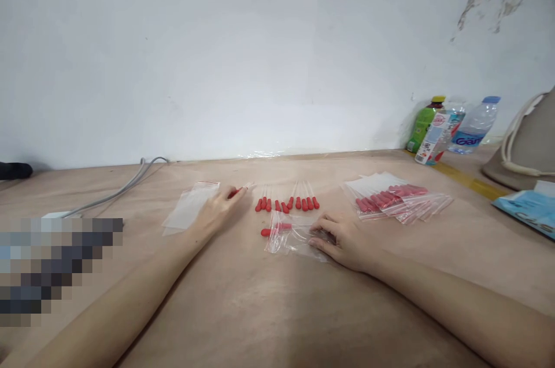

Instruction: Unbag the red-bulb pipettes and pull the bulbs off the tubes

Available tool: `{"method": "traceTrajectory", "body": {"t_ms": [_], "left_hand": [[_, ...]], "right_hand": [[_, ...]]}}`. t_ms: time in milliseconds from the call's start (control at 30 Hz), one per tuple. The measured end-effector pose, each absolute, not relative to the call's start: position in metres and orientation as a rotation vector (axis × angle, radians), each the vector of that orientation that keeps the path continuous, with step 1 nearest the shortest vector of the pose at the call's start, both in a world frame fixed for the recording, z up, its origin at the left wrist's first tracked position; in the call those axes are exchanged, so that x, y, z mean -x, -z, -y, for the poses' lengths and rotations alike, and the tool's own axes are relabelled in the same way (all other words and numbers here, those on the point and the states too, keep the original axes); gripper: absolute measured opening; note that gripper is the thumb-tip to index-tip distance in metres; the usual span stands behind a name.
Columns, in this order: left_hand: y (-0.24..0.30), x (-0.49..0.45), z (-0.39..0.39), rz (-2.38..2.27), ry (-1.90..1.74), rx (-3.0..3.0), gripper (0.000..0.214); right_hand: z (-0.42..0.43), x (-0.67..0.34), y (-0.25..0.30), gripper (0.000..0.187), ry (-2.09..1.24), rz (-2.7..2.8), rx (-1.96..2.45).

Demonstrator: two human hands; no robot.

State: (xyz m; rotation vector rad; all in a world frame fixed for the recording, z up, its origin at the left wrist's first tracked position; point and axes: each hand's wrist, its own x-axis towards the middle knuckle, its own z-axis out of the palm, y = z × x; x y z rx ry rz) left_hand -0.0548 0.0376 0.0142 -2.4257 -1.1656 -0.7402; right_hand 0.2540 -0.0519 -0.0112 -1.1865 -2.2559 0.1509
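Two bare hands work low on a brown table (pixel 269 310) in the head view, the only view there is.

The left hand (pixel 217 212) reaches out toward 11 o'clock. Its thumb and forefinger are closed on a red-bulbed dropper (pixel 237 190), whose clear stem points away toward 1 o'clock, just above the tabletop. The right hand (pixel 342 240) lies at 3 o'clock of a clear bag (pixel 288 240). Its fingers are loosely together and flat on the bag's right end, pinning it rather than gripping it. One bagged dropper (pixel 273 231) lies inside, bulb to the left.

At 12 o'clock of that bag is a row of droppers (pixel 288 203), bulbs toward the person and close side by side. Empty bags (pixel 188 210) lie at 10 o'clock, just beside the left wrist. Filled bags (pixel 396 200) fan out at 2 o'clock, well apart from both hands. Bottles (pixel 437 128) stand far off at 1 o'clock against the wall.

The held dropper is pinched only at its soft bulb, so I judge the grip shaky: the stem could swing, catch on the table and crack. Its tip is also near the row, and a sideways sweep could scatter those droppers. The slick bag might slide under flat fingers.
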Motion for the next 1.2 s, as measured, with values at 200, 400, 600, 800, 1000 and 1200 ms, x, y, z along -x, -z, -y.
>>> {"method": "traceTrajectory", "body": {"t_ms": [200, 400, 600, 800, 1000, 1200], "left_hand": [[-0.007, 0.057, -0.035, 0.862, 0.505, 2.454, 0.042], [0.0, 0.053, -0.037, 0.917, 0.5, 2.538, 0.035], [0.006, 0.046, -0.034, 1.237, 0.97, 2.733, 0.037], [0.012, 0.046, -0.035, 1.48, 1.304, 2.749, 0.038], [0.009, 0.041, -0.033, 1.583, 1.339, 2.72, 0.034], [0.005, 0.04, -0.029, 1.676, 1.196, 2.672, 0.044]], "right_hand": [[0.051, -0.255, 0.012, 0.014, -0.136, 2.259, 1.17], [0.05, -0.255, 0.014, 0.016, -0.162, 2.258, 1.166], [0.05, -0.256, 0.011, 0.016, -0.196, 2.27, 1.14], [0.046, -0.261, 0.007, 0.018, -0.275, 2.308, 1.059], [0.045, -0.262, 0.008, 0.018, -0.286, 2.302, 1.069], [0.045, -0.261, 0.007, 0.02, -0.297, 2.305, 1.062]]}}
